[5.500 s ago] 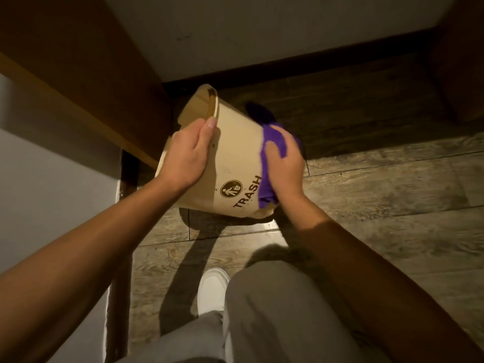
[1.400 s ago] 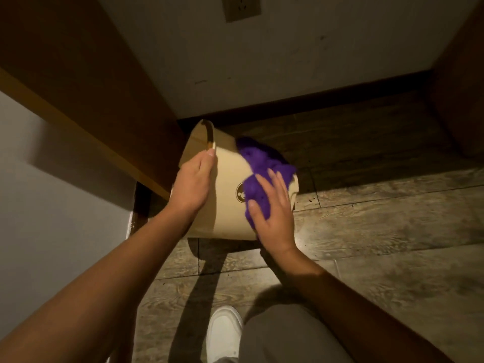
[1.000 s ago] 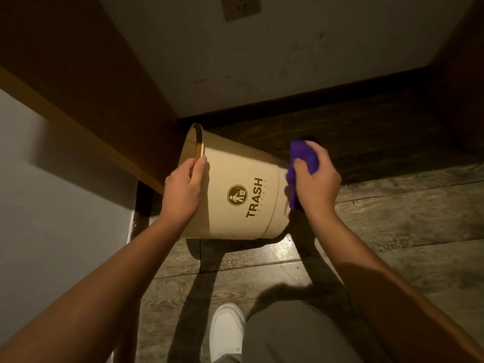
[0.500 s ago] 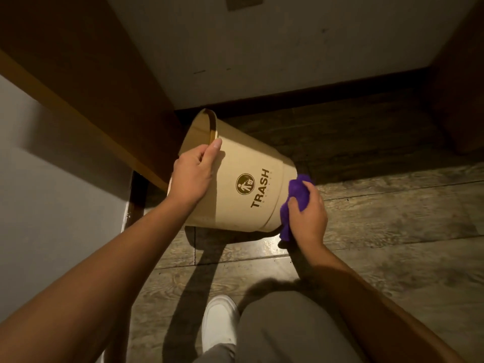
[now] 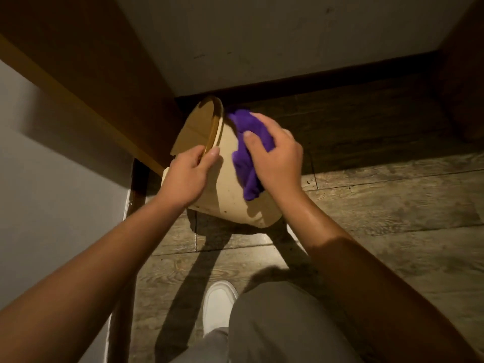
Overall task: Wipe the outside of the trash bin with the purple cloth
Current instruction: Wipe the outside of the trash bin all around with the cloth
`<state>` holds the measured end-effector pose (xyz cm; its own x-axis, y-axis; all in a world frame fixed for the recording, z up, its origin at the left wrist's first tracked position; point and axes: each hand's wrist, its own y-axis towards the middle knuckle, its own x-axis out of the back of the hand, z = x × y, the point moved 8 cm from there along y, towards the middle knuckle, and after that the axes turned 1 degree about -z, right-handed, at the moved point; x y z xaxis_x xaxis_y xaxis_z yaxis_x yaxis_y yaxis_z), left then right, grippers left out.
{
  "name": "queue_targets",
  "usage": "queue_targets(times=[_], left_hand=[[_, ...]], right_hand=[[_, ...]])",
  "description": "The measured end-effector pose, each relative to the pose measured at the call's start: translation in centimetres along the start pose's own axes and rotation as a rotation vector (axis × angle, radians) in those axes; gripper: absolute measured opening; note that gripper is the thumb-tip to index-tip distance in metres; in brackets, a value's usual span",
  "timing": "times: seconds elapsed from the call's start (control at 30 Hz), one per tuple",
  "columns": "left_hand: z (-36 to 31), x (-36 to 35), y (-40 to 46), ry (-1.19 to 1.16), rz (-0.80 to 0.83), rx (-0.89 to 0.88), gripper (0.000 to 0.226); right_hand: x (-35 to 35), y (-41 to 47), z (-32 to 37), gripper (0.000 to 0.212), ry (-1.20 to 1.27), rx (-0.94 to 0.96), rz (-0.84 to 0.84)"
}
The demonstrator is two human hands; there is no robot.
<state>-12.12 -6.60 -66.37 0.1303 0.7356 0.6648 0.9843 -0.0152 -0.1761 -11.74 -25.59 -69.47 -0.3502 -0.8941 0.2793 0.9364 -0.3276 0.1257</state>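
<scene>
A beige trash bin (image 5: 227, 203) is tipped on its side above the wooden floor, its open mouth turned to the upper left. My left hand (image 5: 187, 176) grips its rim with the thumb on the outer wall. My right hand (image 5: 279, 157) presses a bunched purple cloth (image 5: 247, 153) against the upper outside of the bin, close to the rim. The bin's printed label is out of sight. Part of the cloth is hidden under my fingers.
A dark wooden cabinet side (image 5: 86, 74) slants down on the left, right beside the bin's mouth. A white wall with a dark baseboard (image 5: 314, 82) stands behind. My white shoe (image 5: 218, 302) and grey trouser knee (image 5: 282, 323) are below the bin on the floor.
The bin has been turned so the label no longer shows. My right hand with the cloth has moved up from the bin's base to the wall near the rim.
</scene>
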Motion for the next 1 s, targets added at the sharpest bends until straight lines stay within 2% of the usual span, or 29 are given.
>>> queue_targets(times=[0.13,0.27,0.4,0.5,0.57,0.7,0.87,1.0], left_hand=[[-0.7,0.2,0.7,-0.104,-0.041,0.004,0.039],[0.2,0.4,0.6,-0.087,-0.028,0.062,0.044],[1.2,0.3,0.6,-0.069,-0.033,0.102,0.049],[0.5,-0.4,0.3,0.055,-0.033,0.024,0.047],[0.0,-0.9,0.4,0.125,-0.038,-0.041,0.047],[-0.4,0.0,1.1,0.112,-0.01,-0.073,0.039],[1.3,0.1,-0.6,0.078,0.234,-0.122,0.031],[4.3,-0.7,-2.9,0.057,0.178,-0.087,0.041]], right_hand=[[-5.3,-2.2,0.6,0.056,-0.156,0.136,0.171],[-5.2,-4.4,-3.6,0.058,-0.253,0.197,0.124],[-2.4,-4.1,-10.9,0.052,-0.237,-0.074,0.031],[-1.3,-6.1,-16.2,0.053,-0.22,-0.339,0.05],[-0.3,-7.3,-18.3,0.055,-0.188,-0.445,0.026],[1.8,-5.9,-16.5,0.053,-0.144,-0.44,-0.066],[4.8,-1.5,-10.5,0.051,0.017,-0.342,-0.195],[4.8,-0.8,-8.0,0.049,0.057,-0.306,-0.147]])
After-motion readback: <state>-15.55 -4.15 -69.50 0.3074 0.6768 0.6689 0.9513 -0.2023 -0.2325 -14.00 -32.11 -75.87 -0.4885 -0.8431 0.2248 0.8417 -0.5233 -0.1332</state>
